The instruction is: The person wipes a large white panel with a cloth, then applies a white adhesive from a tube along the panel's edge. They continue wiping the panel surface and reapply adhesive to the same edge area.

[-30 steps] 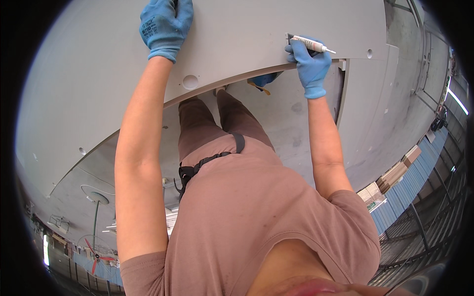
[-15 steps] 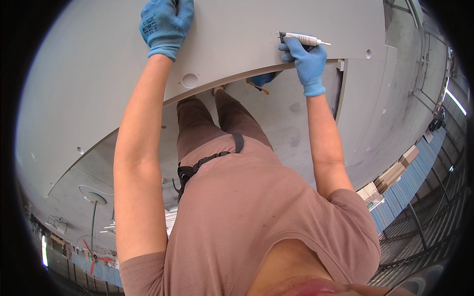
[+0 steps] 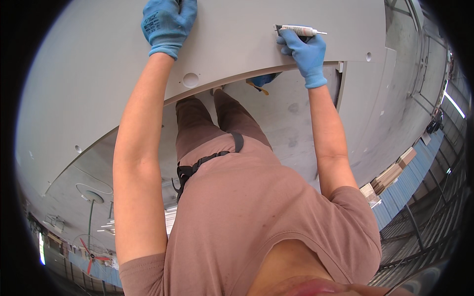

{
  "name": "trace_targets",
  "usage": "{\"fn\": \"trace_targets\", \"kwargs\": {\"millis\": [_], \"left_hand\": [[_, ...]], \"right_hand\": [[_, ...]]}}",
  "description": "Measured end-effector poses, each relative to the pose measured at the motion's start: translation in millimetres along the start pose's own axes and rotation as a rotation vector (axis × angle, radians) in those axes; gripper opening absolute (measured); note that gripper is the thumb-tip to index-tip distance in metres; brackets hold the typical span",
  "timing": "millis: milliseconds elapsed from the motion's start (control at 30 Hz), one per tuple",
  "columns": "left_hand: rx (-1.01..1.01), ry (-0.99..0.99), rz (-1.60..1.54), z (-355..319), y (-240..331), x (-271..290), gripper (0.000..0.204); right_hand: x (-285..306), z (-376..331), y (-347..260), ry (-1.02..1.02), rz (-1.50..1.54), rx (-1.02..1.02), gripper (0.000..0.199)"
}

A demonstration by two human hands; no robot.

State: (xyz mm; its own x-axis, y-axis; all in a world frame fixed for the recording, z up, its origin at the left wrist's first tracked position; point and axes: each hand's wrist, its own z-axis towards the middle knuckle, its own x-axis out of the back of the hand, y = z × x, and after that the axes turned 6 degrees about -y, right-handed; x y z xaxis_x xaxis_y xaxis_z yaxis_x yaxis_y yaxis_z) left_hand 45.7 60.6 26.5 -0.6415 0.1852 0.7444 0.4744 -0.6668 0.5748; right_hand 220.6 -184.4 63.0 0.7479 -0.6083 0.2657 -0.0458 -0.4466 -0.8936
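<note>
A large pale grey panel [image 3: 237,37] lies in front of me, with a round cup-shaped recess [image 3: 190,80] near its close edge. On its left part is my left hand [image 3: 169,24] in a blue work glove. Its fingers are curled, and a bit of something dark shows between them at the top rim; most of it is hidden. My right hand [image 3: 307,53], gloved alike, is closed around a slim white tube [image 3: 298,30] with a thin nozzle pointing right. The tube is held nearly level above the panel's right part, its nozzle apart from the surface as far as I can tell.
Another grey panel [image 3: 363,98] stands to the right, beside an opening at the panel's near edge. Below lies a blue thing [image 3: 264,79] with a yellow strip, partly hidden. A pedestal fan with red blades [image 3: 92,256] is at lower left; stacked boards [image 3: 387,177] are at right.
My right hand has moved slightly up and away from me with the white tube. My left hand has shifted very little.
</note>
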Motion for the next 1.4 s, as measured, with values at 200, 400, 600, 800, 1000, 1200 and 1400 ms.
{"fn": "trace_targets", "kwargs": {"millis": [200,400,600,800,1000,1200,1400], "left_hand": [[0.004,-0.007,-0.019,1.0,1.3,1.8,0.016],[0.006,-0.010,-0.004,0.9,1.1,0.8,0.017],[0.019,-0.026,0.006,0.2,-1.4,-1.3,0.019],[0.009,-0.018,0.019,-0.7,-3.3,-3.5,0.019],[0.010,-0.014,0.029,-1.3,-3.0,-3.4,0.019],[0.018,-0.012,0.020,-1.8,-2.0,-1.8,0.017],[0.005,-0.006,0.014,-1.3,-1.2,-1.7,0.017]], "right_hand": [[-5.1,-0.2,-3.9,-0.026,-0.062,-0.002,0.023],[-7.1,0.9,-5.1,-0.015,-0.108,-0.002,0.024],[-9.1,-0.9,-5.4,-0.009,-0.083,0.001,0.024],[-9.4,0.7,-3.2,0.002,-0.108,0.017,0.027],[-9.1,1.1,-2.4,-0.008,-0.188,-0.005,0.023],[-8.1,0.5,-3.0,0.092,0.053,-0.023,0.023],[-6.6,1.3,-3.9,0.016,-0.041,-0.007,0.024]]}}
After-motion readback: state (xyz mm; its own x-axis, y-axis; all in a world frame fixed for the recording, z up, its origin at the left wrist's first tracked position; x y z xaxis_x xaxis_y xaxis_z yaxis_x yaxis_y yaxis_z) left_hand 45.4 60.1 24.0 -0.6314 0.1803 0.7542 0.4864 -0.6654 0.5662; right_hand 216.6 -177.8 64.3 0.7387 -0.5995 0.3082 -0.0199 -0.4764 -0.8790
